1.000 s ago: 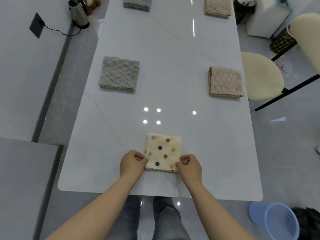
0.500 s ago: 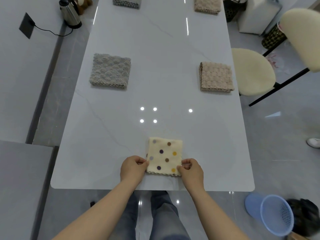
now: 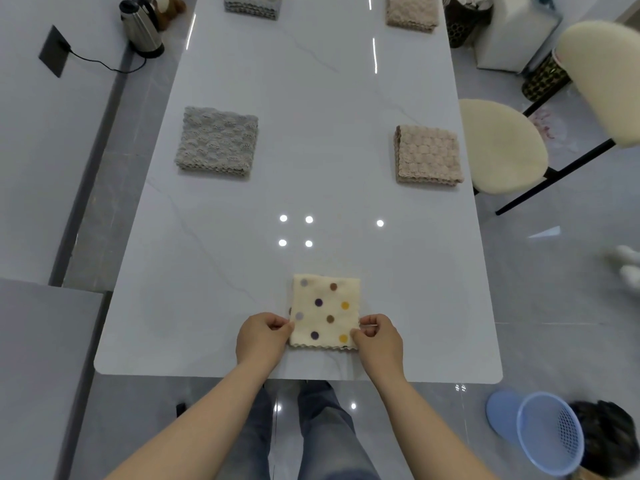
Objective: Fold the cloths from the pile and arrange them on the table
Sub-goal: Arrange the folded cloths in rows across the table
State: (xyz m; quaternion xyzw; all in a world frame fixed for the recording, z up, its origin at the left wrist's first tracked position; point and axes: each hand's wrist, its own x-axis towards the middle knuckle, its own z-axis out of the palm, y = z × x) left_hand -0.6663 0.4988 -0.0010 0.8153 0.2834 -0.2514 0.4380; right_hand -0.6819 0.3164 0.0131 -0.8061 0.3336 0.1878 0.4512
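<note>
Cloth with polka dots (image 3: 325, 311), folded square, lies flat near the front edge of the white table (image 3: 322, 98) — left hand (image 3: 263, 337) and right hand (image 3: 379, 339) pinch its side edges, probably squaring it to match the folded grey cloth (image 3: 217, 142) and beige cloth (image 3: 428, 155) farther up.

Likely a home dining room. A long white marble-look table (image 3: 311, 98) stands on a glossy grey tiled floor (image 3: 554, 306), with 1 cream padded chair (image 3: 502, 147) beside it. A steel kettle (image 3: 143, 27) sits by the wall, its cord (image 3: 104, 65) running to a socket (image 3: 53, 51). A blue plastic basket (image 3: 550, 434) lies on the floor.
</note>
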